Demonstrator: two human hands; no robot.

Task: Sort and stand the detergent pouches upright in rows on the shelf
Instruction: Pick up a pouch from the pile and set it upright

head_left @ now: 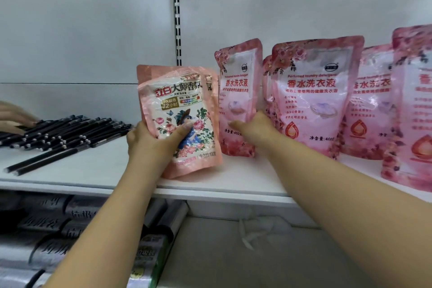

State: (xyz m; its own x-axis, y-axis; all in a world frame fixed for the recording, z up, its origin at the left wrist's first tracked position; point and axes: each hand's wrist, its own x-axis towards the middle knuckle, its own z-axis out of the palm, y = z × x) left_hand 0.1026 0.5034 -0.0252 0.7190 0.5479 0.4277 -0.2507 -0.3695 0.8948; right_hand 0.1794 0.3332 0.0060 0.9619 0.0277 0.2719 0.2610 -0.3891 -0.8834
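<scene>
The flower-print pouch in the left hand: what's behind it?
A second pouch of the same print shows at the right edge of the flower-print pouch, which the left hand grips. The front pouch covers the rest, so more cannot be ruled out.
</scene>
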